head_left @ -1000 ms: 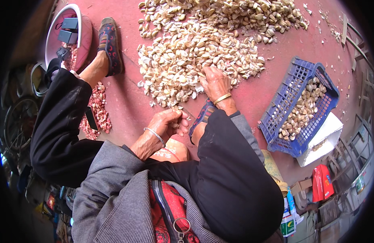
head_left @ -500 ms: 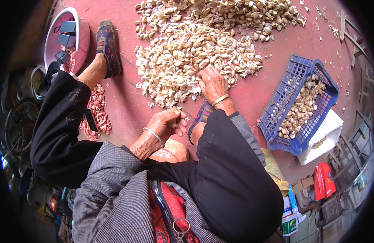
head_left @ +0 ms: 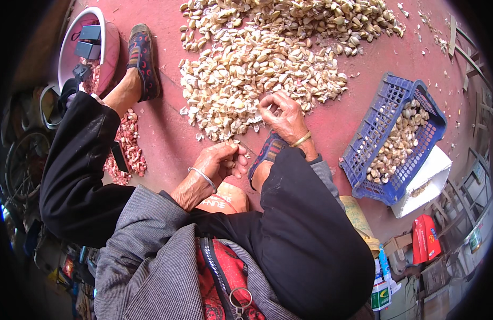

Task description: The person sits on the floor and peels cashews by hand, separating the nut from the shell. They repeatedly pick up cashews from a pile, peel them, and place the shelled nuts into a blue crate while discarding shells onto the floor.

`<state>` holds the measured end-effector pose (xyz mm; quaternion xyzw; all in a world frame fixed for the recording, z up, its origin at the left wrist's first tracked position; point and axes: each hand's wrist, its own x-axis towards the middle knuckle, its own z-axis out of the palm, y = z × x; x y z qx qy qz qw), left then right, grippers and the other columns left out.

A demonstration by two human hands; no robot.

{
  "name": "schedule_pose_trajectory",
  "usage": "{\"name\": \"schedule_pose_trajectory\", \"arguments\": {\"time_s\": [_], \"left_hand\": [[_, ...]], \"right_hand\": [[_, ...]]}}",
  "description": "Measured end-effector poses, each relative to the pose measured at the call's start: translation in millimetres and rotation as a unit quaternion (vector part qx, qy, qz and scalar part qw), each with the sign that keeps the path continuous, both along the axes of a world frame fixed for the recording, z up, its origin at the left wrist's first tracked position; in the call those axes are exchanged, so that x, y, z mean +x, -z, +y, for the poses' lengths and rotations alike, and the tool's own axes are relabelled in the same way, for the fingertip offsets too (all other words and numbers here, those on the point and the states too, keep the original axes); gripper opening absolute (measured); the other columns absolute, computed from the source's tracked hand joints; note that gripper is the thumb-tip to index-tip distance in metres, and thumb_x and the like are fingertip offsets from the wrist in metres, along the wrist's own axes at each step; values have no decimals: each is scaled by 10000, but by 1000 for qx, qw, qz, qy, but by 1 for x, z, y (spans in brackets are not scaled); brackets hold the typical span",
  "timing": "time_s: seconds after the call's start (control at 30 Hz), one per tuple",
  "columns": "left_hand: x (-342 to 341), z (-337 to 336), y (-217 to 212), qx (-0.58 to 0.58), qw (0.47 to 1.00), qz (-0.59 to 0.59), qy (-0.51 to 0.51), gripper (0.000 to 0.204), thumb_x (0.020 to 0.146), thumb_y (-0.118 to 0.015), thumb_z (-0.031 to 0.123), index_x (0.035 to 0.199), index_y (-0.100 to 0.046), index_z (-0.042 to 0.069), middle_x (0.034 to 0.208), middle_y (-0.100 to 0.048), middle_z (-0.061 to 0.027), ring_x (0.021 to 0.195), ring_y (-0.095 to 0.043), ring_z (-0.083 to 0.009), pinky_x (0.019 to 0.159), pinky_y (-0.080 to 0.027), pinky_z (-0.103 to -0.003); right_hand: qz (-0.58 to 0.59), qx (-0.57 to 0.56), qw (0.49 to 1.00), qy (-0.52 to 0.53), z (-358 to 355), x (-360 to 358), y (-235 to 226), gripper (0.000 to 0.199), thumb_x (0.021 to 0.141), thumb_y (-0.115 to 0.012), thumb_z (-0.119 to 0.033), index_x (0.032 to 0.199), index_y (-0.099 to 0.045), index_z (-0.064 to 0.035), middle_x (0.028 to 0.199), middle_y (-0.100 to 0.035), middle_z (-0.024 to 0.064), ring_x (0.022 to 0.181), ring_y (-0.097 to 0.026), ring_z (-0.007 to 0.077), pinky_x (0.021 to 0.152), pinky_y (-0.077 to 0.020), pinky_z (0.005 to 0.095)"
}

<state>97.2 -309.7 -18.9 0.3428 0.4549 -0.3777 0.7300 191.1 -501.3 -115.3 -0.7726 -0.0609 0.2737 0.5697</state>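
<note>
A broad heap of pale garlic cloves [head_left: 257,69] spreads over the red floor in front of me. My left hand [head_left: 222,162], with a silver bangle at the wrist, is held low by the near edge of the heap. Its thumb and fingers pinch together, and a pale garlic clove [head_left: 235,142] shows at their tips. Further right, my right hand [head_left: 285,116], wearing a gold-coloured bangle, hovers at the heap's near right edge. Its thumb and forefinger are curled into a pinch; what lies between them is too small to make out.
A blue plastic crate [head_left: 358,133] holding garlic stands at the right, against a white foam box [head_left: 428,181]. At the left are a pink basin [head_left: 110,50] with dark boxes on it and a pile of reddish cloves [head_left: 130,144]. An orange container [head_left: 228,198] sits between my legs.
My right hand has drawn back slightly from the heap, and its fingers have curled into a pinch. My left hand stays in the same place and keeps its pinch.
</note>
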Motion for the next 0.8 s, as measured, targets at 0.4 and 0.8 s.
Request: {"name": "schedule_pose_trajectory", "arguments": {"time_s": [0.4, 0.8], "left_hand": [[-3, 1, 4, -5, 999, -12, -41, 333, 993, -451, 273, 1048, -604, -18, 918, -648, -90, 784, -634, -201, 686, -523, -313], [-2, 5, 4, -43, 999, -8, -22, 266, 979, -502, 256, 982, -602, 10, 849, -651, -101, 753, -654, -213, 688, -515, -300]], "right_hand": [[-13, 200, 947, -251, 21, -7, -82, 149, 792, -735, -153, 850, -643, -51, 782, -604, 66, 717, -631, 187, 649, -507, 313], [-26, 21, 999, 6, -13, -11, -37, 67, 874, -644, -84, 911, -662, -31, 755, -628, 44, 671, -607, 116, 612, -488, 271]]}}
